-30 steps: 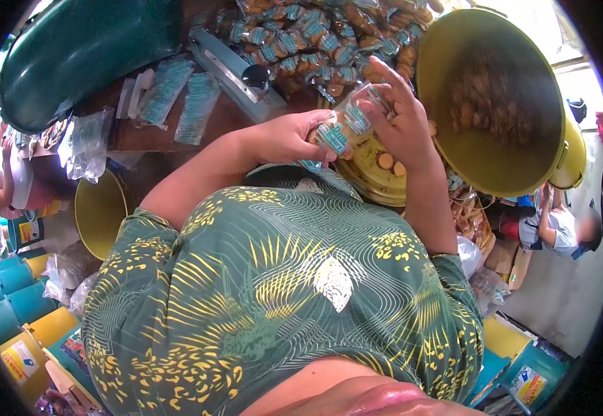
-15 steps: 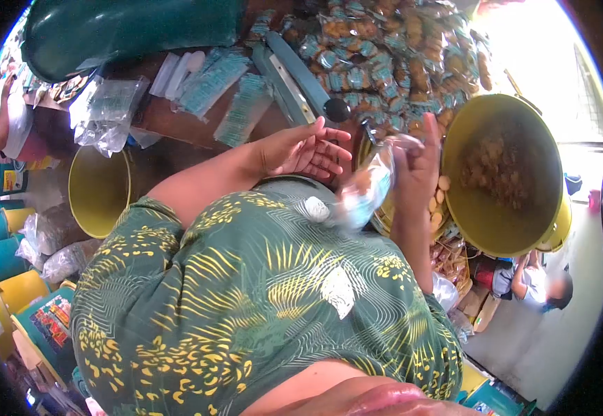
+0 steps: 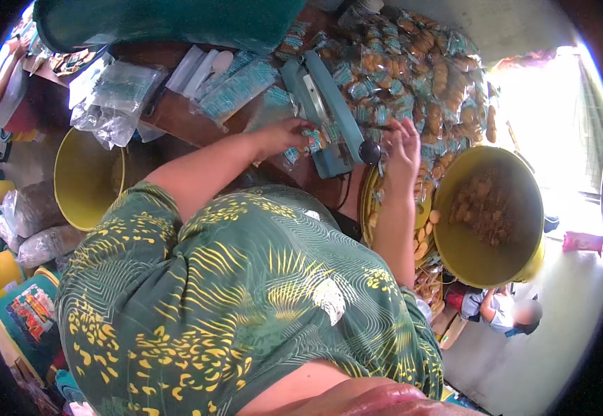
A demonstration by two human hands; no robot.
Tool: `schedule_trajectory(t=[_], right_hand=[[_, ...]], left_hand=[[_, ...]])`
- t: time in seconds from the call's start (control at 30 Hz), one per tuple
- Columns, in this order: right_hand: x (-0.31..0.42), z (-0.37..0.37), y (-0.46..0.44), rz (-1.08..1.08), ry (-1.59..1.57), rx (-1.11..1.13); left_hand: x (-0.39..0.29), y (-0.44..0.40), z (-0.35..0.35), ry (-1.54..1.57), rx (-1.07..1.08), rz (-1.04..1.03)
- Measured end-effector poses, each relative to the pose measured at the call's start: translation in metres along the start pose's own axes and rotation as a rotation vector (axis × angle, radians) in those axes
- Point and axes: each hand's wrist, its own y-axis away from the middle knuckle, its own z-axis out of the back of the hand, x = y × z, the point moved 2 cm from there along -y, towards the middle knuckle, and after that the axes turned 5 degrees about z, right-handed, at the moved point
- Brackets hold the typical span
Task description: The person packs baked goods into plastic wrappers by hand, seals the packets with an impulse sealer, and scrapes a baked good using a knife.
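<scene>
Packet [image 3: 314, 141] has moved to the sealer [image 3: 336, 102], gripped by the fingers of the left hand [image 3: 279, 139]; the right hand [image 3: 404, 147] is spread open. Filled bags [image 3: 441, 80] lie piled; loose biscuits [image 3: 423, 236] remain.

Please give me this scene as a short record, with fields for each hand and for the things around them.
Left hand: holding a labelled packet at the blue sealer
Right hand: open, by the sealer's black knob; contact unclear
Beyond sealer: heap of filled packets
Left of sealer: printed bags on the brown table
Right side: yellow bucket with brown pieces inside
</scene>
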Motion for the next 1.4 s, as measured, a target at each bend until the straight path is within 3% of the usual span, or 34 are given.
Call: schedule_trajectory(t=[0.03,0.07,0.2,0.3,0.4,0.5,0.7,0.8,0.9,1.1,1.2,1.3,1.33,1.4], right_hand=[[0.025,-0.005,0.001,0.009,-0.019,0.003],[0.04,-0.015,0.004,0.116,0.154,0.117],[0.02,-0.043,0.012,0.258,0.694,0.182],[-0.013,-0.038,0.024,0.244,0.58,0.029],[-0.012,-0.033,0.026,0.209,0.642,0.046],[-0.002,-0.037,0.03,0.074,0.462,0.087],[0.001,-0.037,0.028,0.176,0.348,0.102],[0.002,-0.029,0.024,0.136,0.509,0.108],[-0.008,-0.028,0.017,0.177,0.465,0.092],[-0.013,-0.03,0.006,0.04,0.563,0.061],[0.007,-0.033,0.007,0.172,0.507,0.042],[0.068,-0.037,0.017,0.255,0.459,-0.018],[0.089,-0.039,0.024,0.506,0.802,-0.036],[0.1,-0.052,0.038,0.556,0.9,0.02]], left_hand=[[-0.011,0.006,0.002,-0.063,-0.043,0.024],[-0.013,0.007,0.005,-0.015,0.009,0.042],[-0.009,-0.006,0.012,0.004,0.114,0.037],[-0.006,0.001,0.014,-0.058,0.136,0.059],[-0.003,0.002,0.022,-0.157,0.142,0.0],[-0.008,-0.014,0.026,-0.18,0.137,0.011],[-0.043,-0.016,0.012,-0.244,0.109,0.051],[-0.051,-0.02,0.006,-0.279,0.135,0.06],[-0.051,-0.025,0.004,-0.291,0.153,0.063],[-0.021,-0.061,0.009,-0.215,0.152,0.043],[0.0,-0.068,0.012,-0.282,0.099,-0.062],[-0.025,-0.023,0.001,-0.29,0.134,-0.212],[-0.03,-0.013,-0.001,-0.239,0.19,-0.234],[-0.041,0.009,-0.008,-0.123,0.331,-0.247]])
